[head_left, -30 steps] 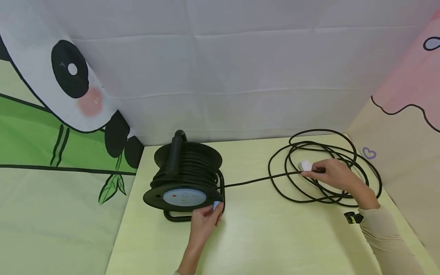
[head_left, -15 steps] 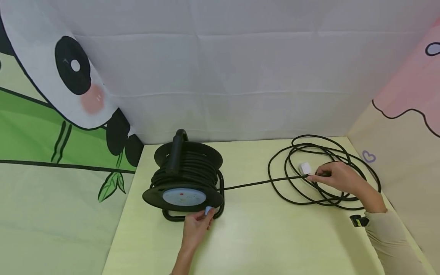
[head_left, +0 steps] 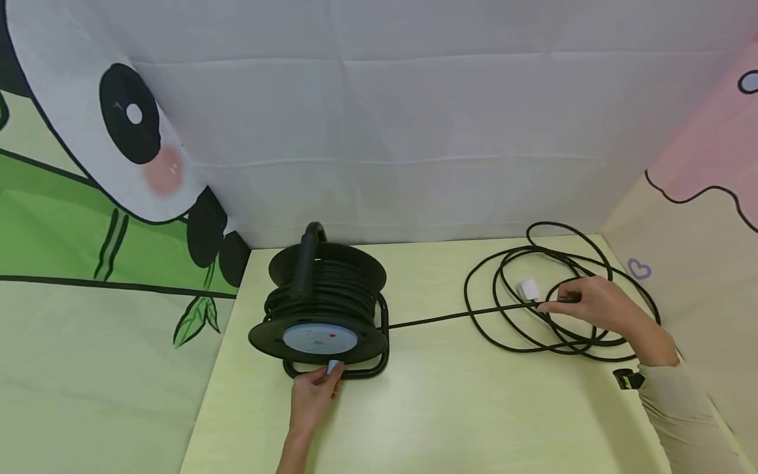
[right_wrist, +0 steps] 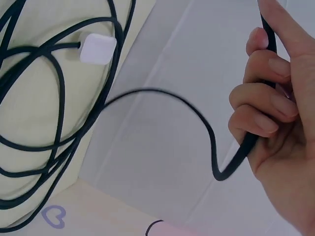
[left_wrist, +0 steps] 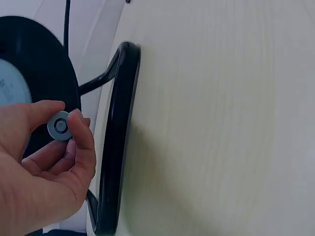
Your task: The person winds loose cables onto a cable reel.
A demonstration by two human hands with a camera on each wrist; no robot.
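A black cable reel (head_left: 320,289) stands on the table at the left, its drum wound with black cable and its front disc carrying a pale blue round panel (head_left: 320,338). At the lower rim of that disc my left hand (head_left: 312,397) pinches a small pale blue crank knob (left_wrist: 60,126) between thumb and fingers. One strand of black cable (head_left: 438,320) runs taut from the drum to my right hand (head_left: 598,306), whose fingers curl round it. Beyond the hand the cable (right_wrist: 157,91) drops into a loose coil. A white plug (head_left: 529,289) lies inside the coil.
The reel's black tubular stand (left_wrist: 118,137) sticks out toward the front, beside the left hand. Loose cable loops (head_left: 491,342) spread over the table's right end. A white cloth backdrop (head_left: 403,145) rises behind the pale table (head_left: 450,408), with printed cloth at both sides.
My left hand has moved left along the reel's lower rim with the knob, and the disc has turned. My right hand has shifted slightly right and down with the cable; the top loops have shifted.
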